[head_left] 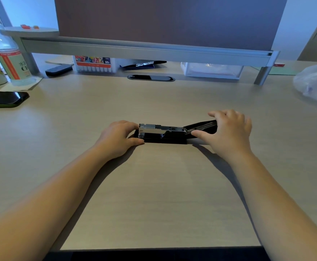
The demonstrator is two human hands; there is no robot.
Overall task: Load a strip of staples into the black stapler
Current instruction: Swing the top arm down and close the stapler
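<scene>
The black stapler point(163, 137) lies lengthwise on the desk, its silver metal magazine point(153, 129) exposed along the top. Its black top cover point(202, 126) is swung back to the right, lying low over the desk. My left hand point(118, 138) grips the stapler's left front end, thumb on the near side of the base. My right hand point(229, 130) rests over the opened cover, thumb pointing left toward the hinge. No loose strip of staples shows on the desk; whether staples lie in the magazine is too small to tell.
A dark phone point(5, 98) lies at the left edge, with a bottle point(12, 61) behind it. Under the monitor riser point(144, 49) sit a marker box point(94, 64) and a clear container point(212, 69). A plastic bag point(315, 81) is at far right.
</scene>
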